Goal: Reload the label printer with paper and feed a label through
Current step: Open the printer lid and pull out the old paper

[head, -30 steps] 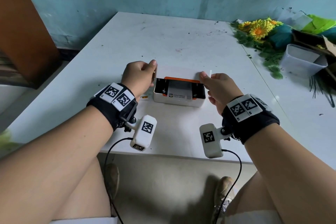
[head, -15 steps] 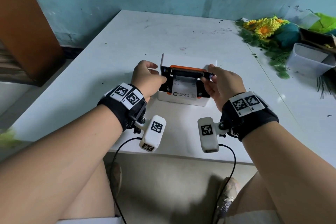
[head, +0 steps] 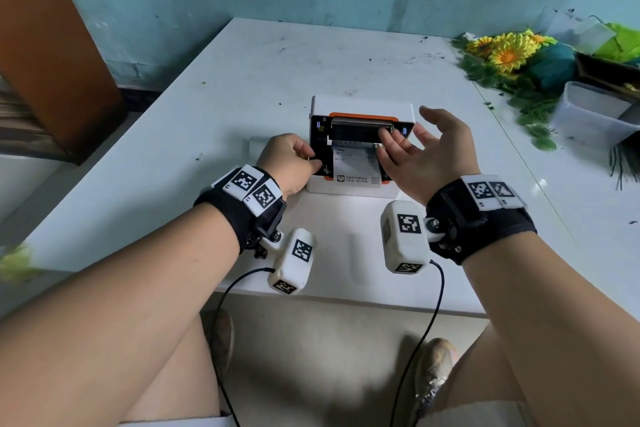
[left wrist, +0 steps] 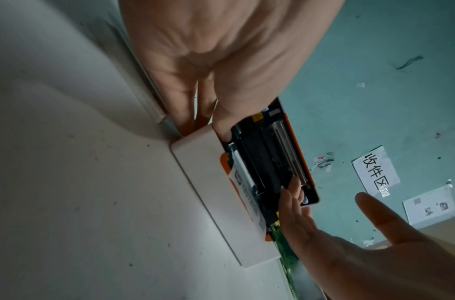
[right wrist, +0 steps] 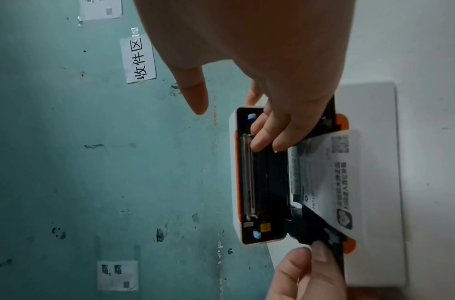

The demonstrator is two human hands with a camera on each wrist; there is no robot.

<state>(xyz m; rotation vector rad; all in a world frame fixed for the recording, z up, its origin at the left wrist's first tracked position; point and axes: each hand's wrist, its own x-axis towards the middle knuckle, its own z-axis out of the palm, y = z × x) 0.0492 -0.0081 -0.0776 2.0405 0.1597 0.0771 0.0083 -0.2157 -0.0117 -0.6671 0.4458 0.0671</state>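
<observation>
A white label printer point(head: 349, 185) with orange trim sits near the table's front edge, and its lid point(head: 363, 104) stands up open. A printed label strip point(head: 353, 163) lies across the open bay and over the front lip. My left hand point(head: 294, 163) pinches the printer's left side wall, thumb inside and fingers outside point(left wrist: 221, 81). My right hand point(head: 415, 152) is spread, its straight fingertips point(right wrist: 262, 142) touching the inside of the lid near the right end of the metal bar. The wrist views show the same strip point(right wrist: 331, 182) and the printer's body point(left wrist: 203, 176).
The white table point(head: 242, 87) runs back to a teal wall. Artificial sunflowers point(head: 509, 52) and a clear plastic tub point(head: 588, 118) crowd the right side. A brown door point(head: 52, 45) stands at the left. The table's front edge lies just under my wrists.
The lid has swung up from half open to upright. My right hand has let go of it and spread open. My left hand has dropped to the printer's left side.
</observation>
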